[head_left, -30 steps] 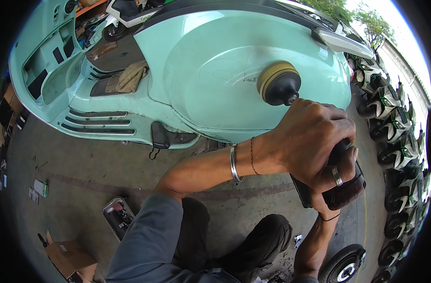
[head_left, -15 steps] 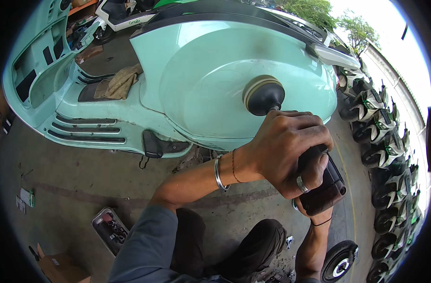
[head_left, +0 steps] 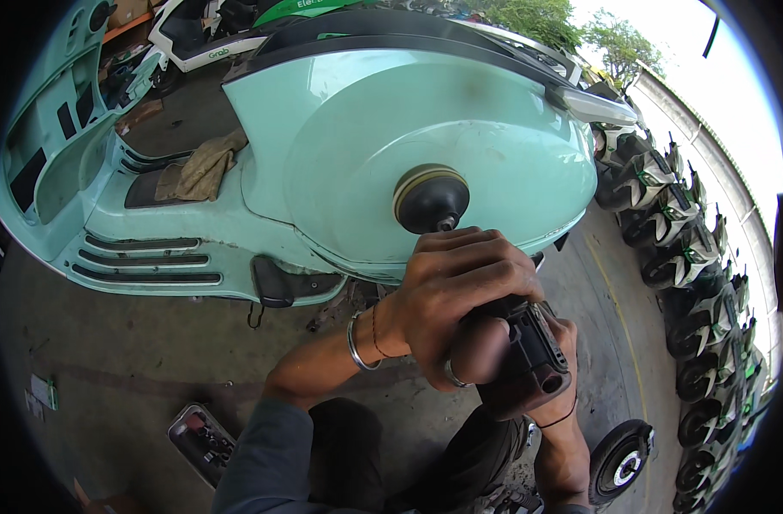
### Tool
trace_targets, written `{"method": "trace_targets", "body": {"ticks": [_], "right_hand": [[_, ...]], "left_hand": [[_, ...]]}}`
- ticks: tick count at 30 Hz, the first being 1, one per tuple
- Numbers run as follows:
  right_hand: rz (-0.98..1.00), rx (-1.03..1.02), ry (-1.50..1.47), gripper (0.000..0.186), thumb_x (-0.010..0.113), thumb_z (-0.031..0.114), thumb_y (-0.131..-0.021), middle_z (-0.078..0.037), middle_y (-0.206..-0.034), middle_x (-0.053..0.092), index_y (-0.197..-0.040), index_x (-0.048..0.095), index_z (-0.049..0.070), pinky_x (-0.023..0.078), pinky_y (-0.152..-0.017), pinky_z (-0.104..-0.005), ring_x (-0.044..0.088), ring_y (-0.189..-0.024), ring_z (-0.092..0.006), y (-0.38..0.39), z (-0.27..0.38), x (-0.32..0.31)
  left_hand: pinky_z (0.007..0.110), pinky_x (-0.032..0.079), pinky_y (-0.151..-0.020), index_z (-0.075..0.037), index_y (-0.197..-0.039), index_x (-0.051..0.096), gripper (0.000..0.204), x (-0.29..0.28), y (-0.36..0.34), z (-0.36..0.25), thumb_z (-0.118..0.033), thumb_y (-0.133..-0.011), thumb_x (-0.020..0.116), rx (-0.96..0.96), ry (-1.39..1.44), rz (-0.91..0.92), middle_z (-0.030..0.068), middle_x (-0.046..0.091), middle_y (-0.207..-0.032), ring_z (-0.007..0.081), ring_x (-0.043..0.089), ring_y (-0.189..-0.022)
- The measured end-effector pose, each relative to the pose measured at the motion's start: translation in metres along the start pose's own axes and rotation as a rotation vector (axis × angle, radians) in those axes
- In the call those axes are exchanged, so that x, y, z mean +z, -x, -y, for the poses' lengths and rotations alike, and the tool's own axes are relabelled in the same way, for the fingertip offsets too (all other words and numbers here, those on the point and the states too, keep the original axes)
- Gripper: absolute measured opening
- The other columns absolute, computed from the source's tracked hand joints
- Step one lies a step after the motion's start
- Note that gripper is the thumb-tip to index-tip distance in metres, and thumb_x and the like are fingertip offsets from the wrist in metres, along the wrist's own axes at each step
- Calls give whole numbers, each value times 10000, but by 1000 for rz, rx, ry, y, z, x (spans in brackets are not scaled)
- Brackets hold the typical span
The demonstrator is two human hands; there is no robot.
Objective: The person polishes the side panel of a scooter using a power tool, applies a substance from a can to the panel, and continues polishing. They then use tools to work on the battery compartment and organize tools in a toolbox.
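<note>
My left hand (head_left: 460, 295) is wrapped over the body of a dark cordless drill (head_left: 528, 364), a silver ring on its thumb. From the drill's front sticks a round black polishing pad (head_left: 432, 199) with a yellowish rim. Its face lies against the rounded side panel (head_left: 344, 163) of a mint-green scooter. Behind and below the drill, my right hand (head_left: 564, 343) closes around the handle; most of its fingers are hidden. Dull smudges and light reflections show on the panel.
A brown cloth (head_left: 205, 167) lies on the scooter's footboard. On the floor are a metal tray (head_left: 179, 426) of small parts at lower left and a wheel (head_left: 618, 463) at lower right. Several parked scooters (head_left: 696, 265) line the right side. A black footrest (head_left: 273, 281) juts below the panel.
The pad and drill have moved left and a little down across the panel, both hands going with them. The whole view has shifted slightly.
</note>
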State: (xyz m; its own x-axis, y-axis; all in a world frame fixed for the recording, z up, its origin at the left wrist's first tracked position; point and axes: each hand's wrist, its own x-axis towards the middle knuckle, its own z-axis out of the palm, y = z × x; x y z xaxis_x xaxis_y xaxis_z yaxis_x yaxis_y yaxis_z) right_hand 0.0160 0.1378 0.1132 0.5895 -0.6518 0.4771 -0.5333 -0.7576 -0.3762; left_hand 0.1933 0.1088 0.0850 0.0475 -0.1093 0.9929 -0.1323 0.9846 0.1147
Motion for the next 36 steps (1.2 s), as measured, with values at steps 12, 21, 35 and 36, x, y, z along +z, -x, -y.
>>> {"method": "trace_targets", "body": {"ticks": [12,21,35,36], "right_hand": [[143,86,22,466,727,216,-638,-169,-721,603,-1018,582,-11,483,-592,-410,636,-673,-400,9,13,41],[58,42,-48,339,725,183,-681,-140,-702,584,-909,523,36,480,-545,-437,628,-635,-377,30,-16,61],[-20,141,-148,370,702,147,-732,-171,-795,653,-1050,626,-27,523,-619,-360,684,-697,-325,59,-57,72],[-4,146,-151,366,700,138,-732,-171,-804,657,-1052,627,-25,523,-622,-356,685,-703,-321,58,-54,77]], "left_hand": [[408,554,-635,66,-856,667,475,-42,37,-17,-356,-874,450,-35,28,66,211,668,-814,338,677,-695],[409,555,-631,55,-870,667,432,-23,65,-4,-328,-817,477,-8,38,94,196,667,-816,314,671,-675],[401,530,-603,11,-879,661,385,13,83,17,-317,-795,477,3,56,142,147,670,-841,298,668,-704],[405,529,-604,10,-876,662,389,8,86,15,-322,-795,475,1,50,136,148,671,-838,299,668,-704]]}}
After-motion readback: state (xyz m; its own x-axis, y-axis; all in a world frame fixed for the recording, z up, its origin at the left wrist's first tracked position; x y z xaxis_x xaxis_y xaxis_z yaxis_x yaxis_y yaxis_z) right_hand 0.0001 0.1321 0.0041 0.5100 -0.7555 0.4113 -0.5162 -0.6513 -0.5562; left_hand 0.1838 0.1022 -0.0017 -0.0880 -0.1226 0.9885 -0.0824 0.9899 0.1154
